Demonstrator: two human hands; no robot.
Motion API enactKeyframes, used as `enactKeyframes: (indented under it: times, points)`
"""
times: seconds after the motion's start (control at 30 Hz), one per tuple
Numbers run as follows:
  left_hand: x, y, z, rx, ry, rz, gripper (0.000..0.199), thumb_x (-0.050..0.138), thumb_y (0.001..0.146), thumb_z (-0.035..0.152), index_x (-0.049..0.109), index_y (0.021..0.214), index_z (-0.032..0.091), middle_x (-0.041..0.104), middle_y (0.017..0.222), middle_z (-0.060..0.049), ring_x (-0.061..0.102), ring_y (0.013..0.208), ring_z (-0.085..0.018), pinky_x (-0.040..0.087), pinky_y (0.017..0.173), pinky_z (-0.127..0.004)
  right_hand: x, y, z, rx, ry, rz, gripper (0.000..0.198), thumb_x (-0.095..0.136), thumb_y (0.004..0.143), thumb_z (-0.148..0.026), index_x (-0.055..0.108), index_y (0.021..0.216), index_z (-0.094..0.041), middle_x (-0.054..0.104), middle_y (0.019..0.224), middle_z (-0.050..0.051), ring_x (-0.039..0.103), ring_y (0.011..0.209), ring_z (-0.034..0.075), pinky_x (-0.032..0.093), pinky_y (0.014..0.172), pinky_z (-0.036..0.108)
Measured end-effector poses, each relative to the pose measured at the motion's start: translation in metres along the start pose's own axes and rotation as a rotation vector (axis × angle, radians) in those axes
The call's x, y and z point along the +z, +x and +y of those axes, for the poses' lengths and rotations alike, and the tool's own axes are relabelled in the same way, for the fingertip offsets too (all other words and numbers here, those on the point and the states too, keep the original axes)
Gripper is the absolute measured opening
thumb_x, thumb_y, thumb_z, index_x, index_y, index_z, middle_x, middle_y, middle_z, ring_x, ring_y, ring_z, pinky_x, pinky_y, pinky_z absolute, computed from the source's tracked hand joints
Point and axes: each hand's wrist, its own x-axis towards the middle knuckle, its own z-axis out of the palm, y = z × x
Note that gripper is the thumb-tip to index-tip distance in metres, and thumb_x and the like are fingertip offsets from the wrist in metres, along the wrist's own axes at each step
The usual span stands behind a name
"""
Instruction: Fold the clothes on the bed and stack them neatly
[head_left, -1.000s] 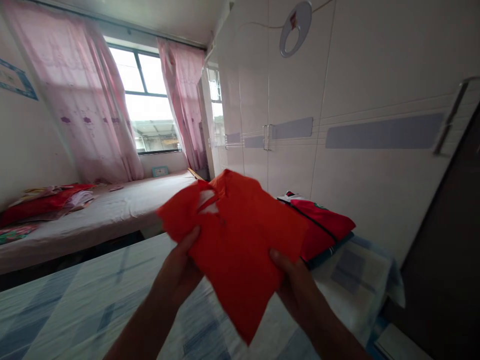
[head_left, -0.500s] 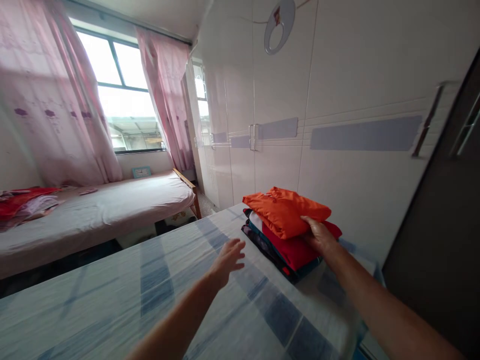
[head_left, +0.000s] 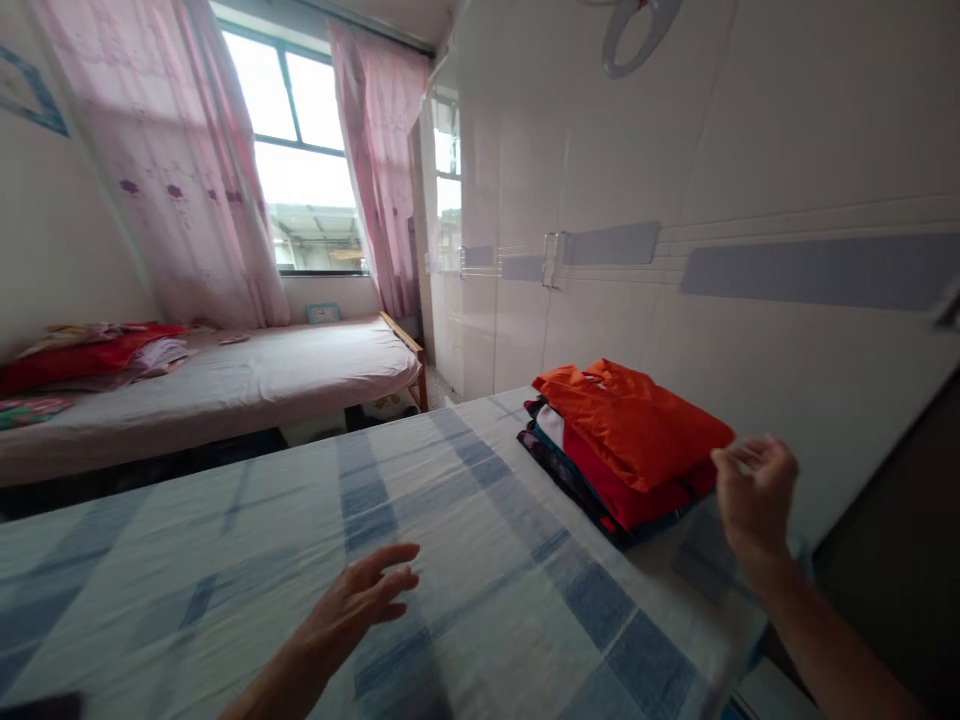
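Note:
A folded orange garment point(head_left: 637, 420) tops a stack of folded clothes on the near bed. Beneath it show a red garment point(head_left: 600, 480) and dark pieces point(head_left: 559, 485), with a bit of white at the left side. My right hand point(head_left: 757, 490) is raised just off the stack's right corner, fingers loosely bent and apart, holding nothing. Over the blue-and-white checked sheet point(head_left: 450, 520), left of the stack, hovers my left hand point(head_left: 367, 595), its fingers spread and empty.
A white wardrobe point(head_left: 600, 330) stands right behind the stack. Across the room, a second bed point(head_left: 300, 365) bears a heap of red and pink cloth point(head_left: 112, 360) and a small blue clock point(head_left: 323, 313). Pink curtains point(head_left: 225, 200) frame the window.
My right hand has let go of the orange garment and moved right, off the stack. My left hand has drawn back toward me and left. The view has turned somewhat left.

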Motion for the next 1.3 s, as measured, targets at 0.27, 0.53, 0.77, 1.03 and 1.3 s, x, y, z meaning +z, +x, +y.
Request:
enactKeyframes:
  times: [0.27,0.53,0.77,1.03,1.3]
  points:
    - [-0.064,-0.081,-0.016,0.010,0.257,0.161,0.035,0.060,0.078,0.040,0.068,0.108,0.022,0.067,0.108,-0.009,0.060,0.102,-0.025,0.047,0.083,-0.032,0.071,-0.111,-0.080,-0.256,0.032,-0.539,0.047,0.049,0.083,-0.040,0.045,0.127,-0.025,0.053,0.124,0.012,0.059,0.100,0.027,0.050,0.077,0.040]
    - [-0.148,-0.175,-0.041,0.248,0.752,0.992,0.037,0.063,0.074,0.032,0.065,0.110,0.023,0.051,0.135,-0.009,0.038,0.130,-0.028,0.021,0.112,-0.038,0.143,-0.195,-0.045,-0.490,-0.020,-1.023,0.045,0.043,0.079,-0.042,0.053,0.116,-0.018,0.052,0.124,0.014,0.055,0.108,0.029,0.052,0.077,0.039]
    - [-0.203,-0.219,-0.064,-0.233,1.276,1.276,0.068,0.044,0.083,0.048,0.038,0.136,0.006,0.049,0.129,-0.024,0.046,0.120,-0.038,0.038,0.096,-0.047,0.145,-0.206,-0.023,-0.683,-0.123,-1.030,0.041,0.038,0.083,-0.036,0.055,0.113,-0.014,0.055,0.120,0.014,0.052,0.115,0.029,0.042,0.098,0.046]
    - [-0.213,-0.200,-0.013,-0.011,0.855,1.242,0.042,0.046,0.082,0.044,0.062,0.109,0.017,0.068,0.085,-0.005,0.062,0.076,-0.022,0.047,0.065,-0.026,0.142,-0.211,-0.036,-0.705,-0.189,-1.074,0.035,0.037,0.082,-0.030,0.061,0.104,-0.016,0.059,0.118,0.014,0.055,0.111,0.027,0.044,0.095,0.044]
    - [-0.074,-0.139,0.057,0.632,0.495,0.570,0.027,0.061,0.078,0.033,0.069,0.101,0.020,0.064,0.092,-0.004,0.059,0.084,-0.019,0.047,0.078,-0.026,0.138,-0.212,-0.042,-0.707,-0.180,-1.066,0.031,0.039,0.081,-0.025,0.063,0.100,-0.018,0.063,0.112,0.012,0.058,0.105,0.026,0.045,0.092,0.043]
